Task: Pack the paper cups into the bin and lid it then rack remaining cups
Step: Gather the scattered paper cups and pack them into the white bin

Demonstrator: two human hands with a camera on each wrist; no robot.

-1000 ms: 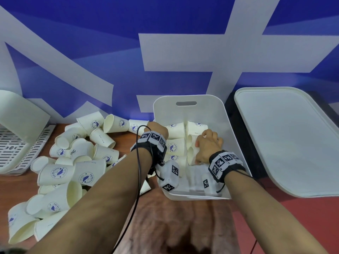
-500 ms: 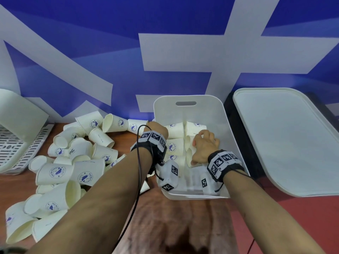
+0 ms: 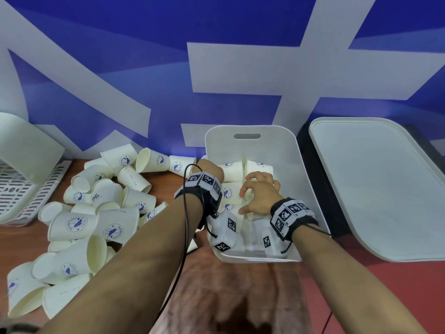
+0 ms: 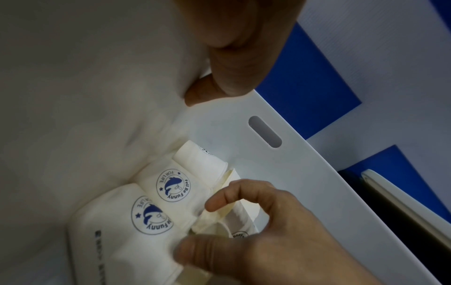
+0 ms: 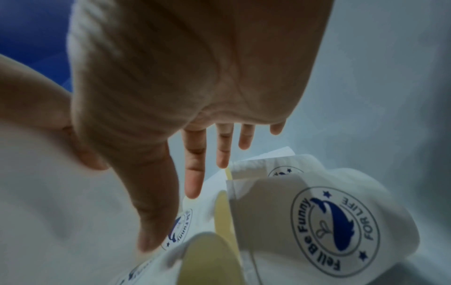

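Two hands work inside the white bin [image 3: 286, 150]. The right hand [image 3: 261, 196], fingers spread and loosely bent, hovers over paper cups [image 3: 231, 169] lying on their sides within. The left hand [image 3: 212, 168] grips the bin's left wall. Loose cups [image 3: 96, 213] lie left; the lid [image 3: 375, 184] lies right.

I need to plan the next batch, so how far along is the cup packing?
Early on. Done: a few paper cups lie on their sides in rows in the bin. In hand: the right hand hovers open above them, the left hand rests at the bin's left wall. Left: the loose pile on the table, the lid lying beside the bin, and the rack at far left.
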